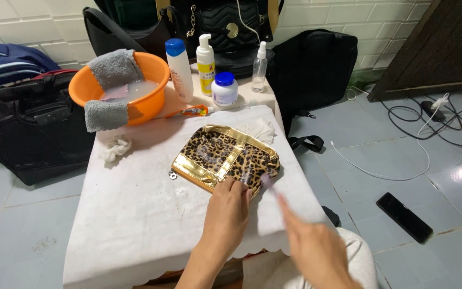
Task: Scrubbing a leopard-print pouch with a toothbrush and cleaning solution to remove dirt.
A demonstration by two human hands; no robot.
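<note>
left hand pins glossy leopard-print gold-trimmed pouch | right hand grasps blurred thin brush | risk: pouch may slide, hard scrubbing could scuff

White-covered table bears leopard pouch, orange basin, bottles — crumpled cloth.

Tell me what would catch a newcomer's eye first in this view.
The glossy leopard-print pouch with gold trim at the middle of the white-covered table stands out first; the left hand presses its near corner while the blurred right hand holds a thin brush-like tool over it. Behind it at the left sits a bright orange plastic basin of cloudy water with a grey towel draped over its rim.
</note>
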